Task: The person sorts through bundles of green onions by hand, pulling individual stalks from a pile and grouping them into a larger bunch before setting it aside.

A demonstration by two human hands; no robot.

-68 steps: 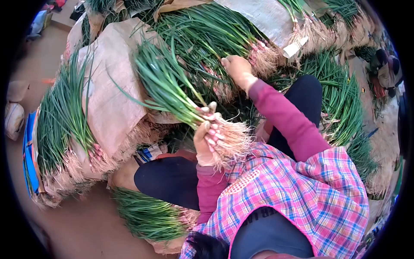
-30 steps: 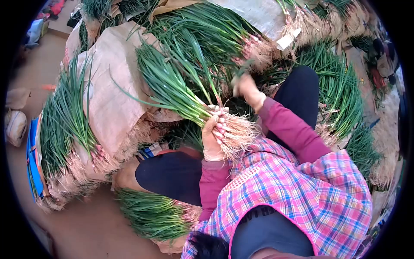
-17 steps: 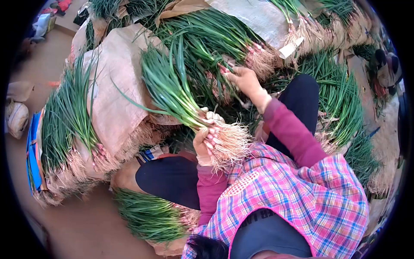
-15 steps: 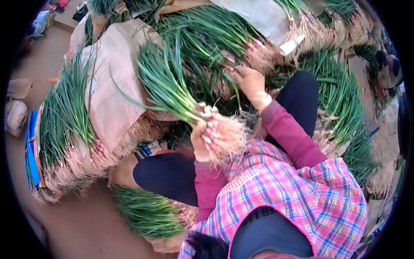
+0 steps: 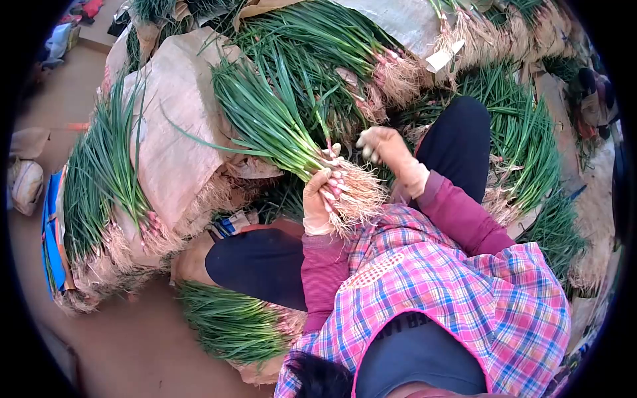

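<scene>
My left hand [image 5: 318,199], in a pale glove, is closed round the base of a bunch of green onions [image 5: 292,142]. The bunch's long green leaves point to the upper left, and its pinkish bulbs and tan roots hang toward my lap. To the right of the bunch is my right hand [image 5: 390,151], also gloved, with curled fingers apart from the bunch; nothing shows clearly between them. Behind my hands lies a pile of more onions [image 5: 318,40], roots to the right.
Beige sheets [image 5: 176,126] lie among onion bundles [image 5: 99,179] at the left. Another bundle [image 5: 232,325] rests below my left knee [image 5: 255,268]. More onions [image 5: 517,146] lie beyond my right knee [image 5: 461,142]. At the far right edge is part of another person [image 5: 594,99].
My right hand has let go of a green stalk and moved down, nearer the bunch. My left hand and the bunch have shifted slightly down and right, and the stalk now stands at the bunch.
</scene>
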